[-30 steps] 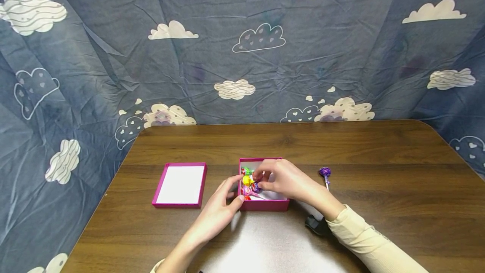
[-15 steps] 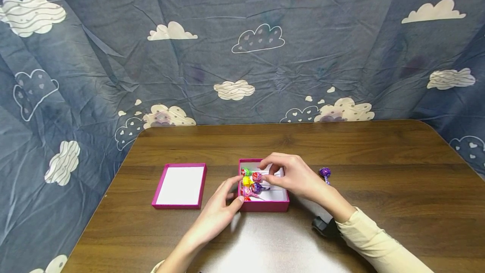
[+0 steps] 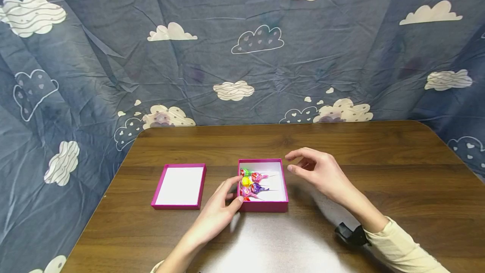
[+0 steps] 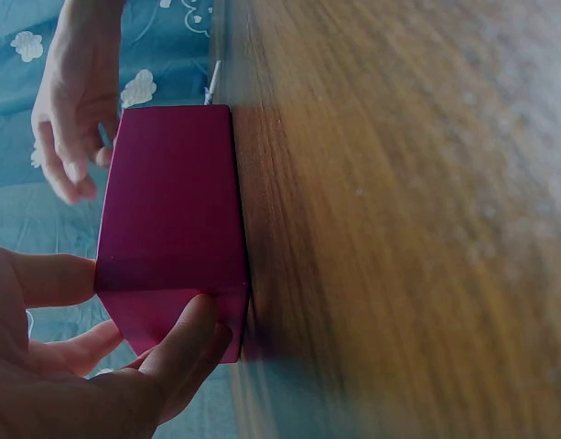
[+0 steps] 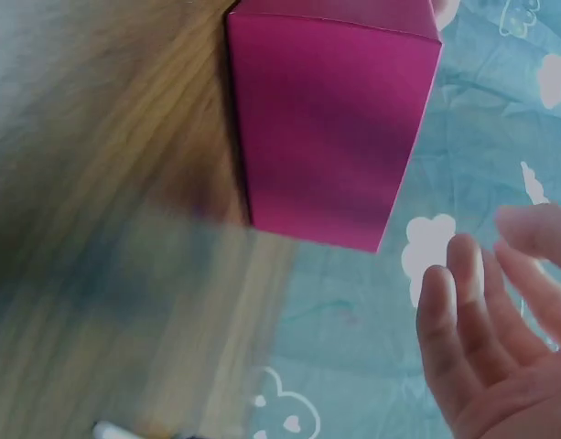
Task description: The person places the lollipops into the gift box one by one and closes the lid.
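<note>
An uncovered magenta box [image 3: 264,207] stands mid-table in the head view. Inside, lollipops lie along its left side: a green one [image 3: 245,172], a yellow one [image 3: 246,181], a purple one [image 3: 257,188], pink ones [image 3: 258,177] and a red one partly behind the thumb. My left hand [image 3: 217,207] holds the box at its left end, thumb at the near corner and other fingers against the side. Off the box's right side hovers my right hand [image 3: 322,176], fingers loosely bent and holding nothing. It hides the purple lollipop on the table; a white stick [image 4: 213,80] shows in the left wrist view.
The magenta lid [image 3: 179,186], white inside, lies upturned left of the box. Behind the wooden table [image 3: 212,146] hangs a blue cloth [image 3: 204,66] printed with clouds. A black wrist device [image 3: 351,235] is at my right wrist.
My right hand has let go of a lollipop inside the box, lifted out and moved right, now covering the loose purple lollipop. My left hand has stayed on the box.
</note>
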Tool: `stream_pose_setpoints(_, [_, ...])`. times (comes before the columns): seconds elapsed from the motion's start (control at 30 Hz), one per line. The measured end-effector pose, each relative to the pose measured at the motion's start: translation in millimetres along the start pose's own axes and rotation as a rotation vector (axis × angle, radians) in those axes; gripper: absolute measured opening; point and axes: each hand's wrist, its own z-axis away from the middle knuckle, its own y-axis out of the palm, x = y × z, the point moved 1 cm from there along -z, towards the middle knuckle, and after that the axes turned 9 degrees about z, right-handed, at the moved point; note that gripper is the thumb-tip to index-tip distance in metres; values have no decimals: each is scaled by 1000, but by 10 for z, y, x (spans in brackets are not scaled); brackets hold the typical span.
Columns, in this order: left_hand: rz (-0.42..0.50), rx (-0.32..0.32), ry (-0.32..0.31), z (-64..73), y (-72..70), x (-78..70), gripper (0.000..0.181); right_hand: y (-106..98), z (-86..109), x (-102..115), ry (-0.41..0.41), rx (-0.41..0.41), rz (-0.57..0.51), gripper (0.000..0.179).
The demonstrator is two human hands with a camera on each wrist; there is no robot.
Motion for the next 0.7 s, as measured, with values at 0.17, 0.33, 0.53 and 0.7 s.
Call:
stream_pose_setpoints(0.17, [2,3,10,0,-5,-4,51,-108,113,-77,78,-45,38,19])
stream_pose_setpoints(0.33, [-1,4,12,2,-4,-9,50,-193,219,-177,142,-60,64,17])
stream_pose_setpoints(0.53, [-5,5,14,-1,-1,-3,51,-277,328,-304,218,-53,66,18])
stream_pose_setpoints(0.7, [-7,3,19,4,0,-10,50,-334,382,-398,288,-32,102,22])
